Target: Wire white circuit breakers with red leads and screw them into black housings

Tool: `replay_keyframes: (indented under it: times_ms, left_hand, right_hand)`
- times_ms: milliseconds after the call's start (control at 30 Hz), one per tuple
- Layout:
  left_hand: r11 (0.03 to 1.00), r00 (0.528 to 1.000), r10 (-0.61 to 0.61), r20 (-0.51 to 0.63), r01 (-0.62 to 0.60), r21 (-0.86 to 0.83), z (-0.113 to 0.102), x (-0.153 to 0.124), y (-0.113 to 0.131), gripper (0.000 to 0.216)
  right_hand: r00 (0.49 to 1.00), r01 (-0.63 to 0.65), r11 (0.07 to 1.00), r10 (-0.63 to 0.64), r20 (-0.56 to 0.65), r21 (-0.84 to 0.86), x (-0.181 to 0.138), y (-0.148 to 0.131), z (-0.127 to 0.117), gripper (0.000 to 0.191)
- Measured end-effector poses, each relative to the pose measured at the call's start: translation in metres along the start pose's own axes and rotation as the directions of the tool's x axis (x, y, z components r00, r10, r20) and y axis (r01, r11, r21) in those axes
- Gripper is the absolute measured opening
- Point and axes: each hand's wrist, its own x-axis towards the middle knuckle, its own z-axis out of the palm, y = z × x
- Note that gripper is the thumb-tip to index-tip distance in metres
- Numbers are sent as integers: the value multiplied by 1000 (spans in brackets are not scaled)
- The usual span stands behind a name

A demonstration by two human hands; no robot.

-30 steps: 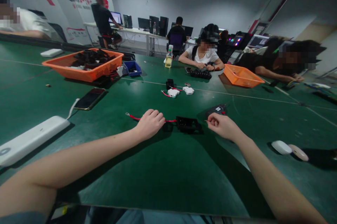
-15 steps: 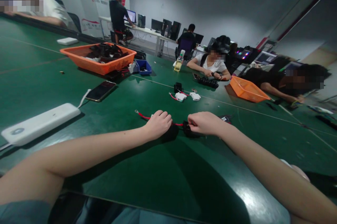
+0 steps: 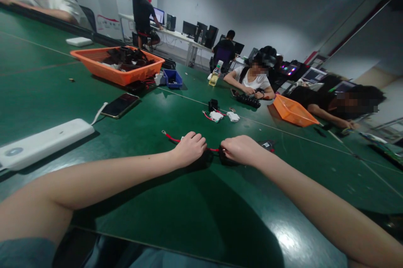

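My left hand point(image 3: 189, 149) rests on the green table point(image 3: 195, 209) with its fingers curled over a red wire point(image 3: 172, 138). The wire's ring terminal lies free to the left. My right hand point(image 3: 241, 150) is closed over a small black part point(image 3: 223, 159) at the wire's other end, and it hides most of that part. The two hands sit a few centimetres apart, with a short stretch of red wire showing between them.
A white power bank point(image 3: 44, 137) and a phone point(image 3: 120, 105) lie at the left. An orange basket point(image 3: 116, 72) of black parts and a blue bin point(image 3: 174, 79) stand behind. Small white parts point(image 3: 217, 115), a bottle point(image 3: 215, 74) and another orange basket point(image 3: 292, 111) are farther off, where other people work.
My right hand moved left from beside the black part and closed over it. The left hand stayed on the red wire. The camera turned slightly to the right.
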Motion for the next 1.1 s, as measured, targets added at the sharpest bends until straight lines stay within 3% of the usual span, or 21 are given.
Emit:
replay_keyframes:
  times_ms: [167,300,400,500,600,733,1100]
  left_hand:
    - [1000,1000,8,19,-9,11,-5,1,0,18]
    - [1000,999,14,40,-14,17,-10,2,1,15]
    - [1000,999,10,50,-12,26,-10,3,1,13]
    - [999,999,13,48,-14,34,-7,4,2,12]
    - [999,999,17,37,-18,33,-6,5,3,16]
    - [999,1000,11,29,-12,44,-7,8,5,19]
    - [999,1000,24,16,-25,38,-12,12,9,20]
  right_hand:
    - [995,-37,998,42,-91,50,-17,-1,4,19]
    - [969,-3,990,38,-245,141,-32,-3,17,23]
    - [907,-4,970,106,-408,243,-42,-8,38,32]
    - [812,-44,930,246,-529,364,-49,-17,67,40]
    - [733,-35,899,320,-600,436,-51,-25,91,43]
    - [686,-15,888,343,-642,459,-49,-27,105,45]
    - [718,1,892,314,-621,452,-52,-21,105,36]
